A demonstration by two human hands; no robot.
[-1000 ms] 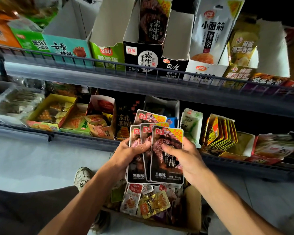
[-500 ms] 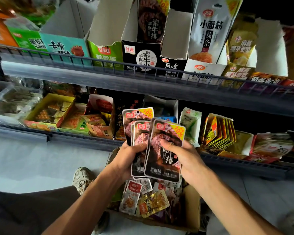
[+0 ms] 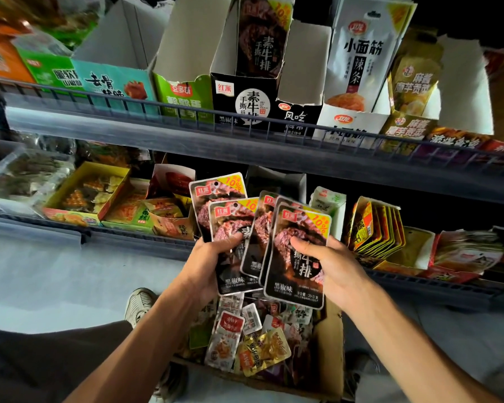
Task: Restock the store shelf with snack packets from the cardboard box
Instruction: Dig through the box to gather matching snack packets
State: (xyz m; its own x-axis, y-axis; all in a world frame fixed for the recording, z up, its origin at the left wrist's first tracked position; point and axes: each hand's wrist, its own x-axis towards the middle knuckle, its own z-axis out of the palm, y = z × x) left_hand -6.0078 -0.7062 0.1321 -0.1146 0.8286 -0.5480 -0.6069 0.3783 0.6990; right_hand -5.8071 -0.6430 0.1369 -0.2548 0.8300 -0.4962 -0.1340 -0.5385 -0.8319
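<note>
Both my hands grip a fan of black packets, mid-frame.

My left hand [image 3: 208, 263] curls round the left packets [image 3: 230, 222], thumb across their fronts; my right hand [image 3: 336, 269] pinches the front packet [image 3: 296, 257] with thumb on its face. Just below them, at bottom centre, the box [image 3: 329, 344] holds mixed small packets. Behind the fan runs the lower shelf [image 3: 419, 286]; at top centre, on the upper shelf [image 3: 157, 135], a matching black carton [image 3: 245, 103] holds one packet upright.
</note>
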